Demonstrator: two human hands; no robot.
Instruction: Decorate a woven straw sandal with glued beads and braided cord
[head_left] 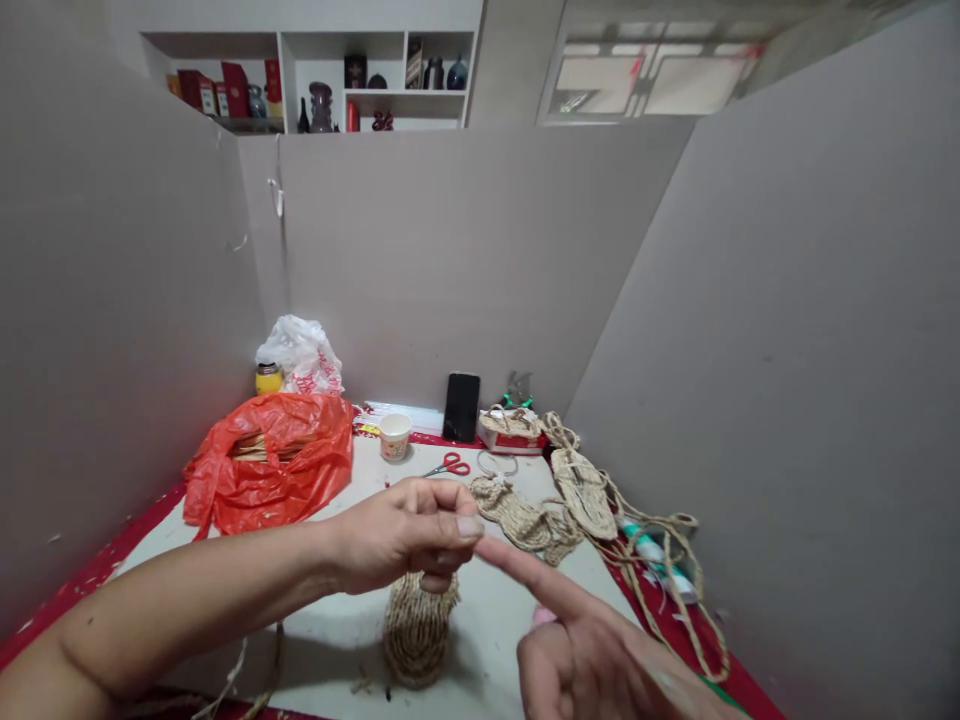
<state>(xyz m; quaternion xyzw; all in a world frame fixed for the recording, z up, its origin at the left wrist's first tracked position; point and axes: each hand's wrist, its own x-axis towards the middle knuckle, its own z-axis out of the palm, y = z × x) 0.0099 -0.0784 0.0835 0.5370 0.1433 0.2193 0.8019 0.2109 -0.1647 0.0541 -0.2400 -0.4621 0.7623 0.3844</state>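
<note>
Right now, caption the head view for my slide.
Bare left hand and right hand, held close together over a rounded tan woven-fiber piece, a crumpled red plastic bag farther left.

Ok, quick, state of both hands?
Left hand: closed, partly hiding the oval tan woven-straw piece; whether it holds anything can't be told.
Right hand: index finger extended; whether the rest grip anything can't be told.

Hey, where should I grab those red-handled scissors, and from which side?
Probably by the red handles, from above and the right: the scissors lie with handles rightward and blades leftward, so that approach keeps fingers off the blades.
</note>
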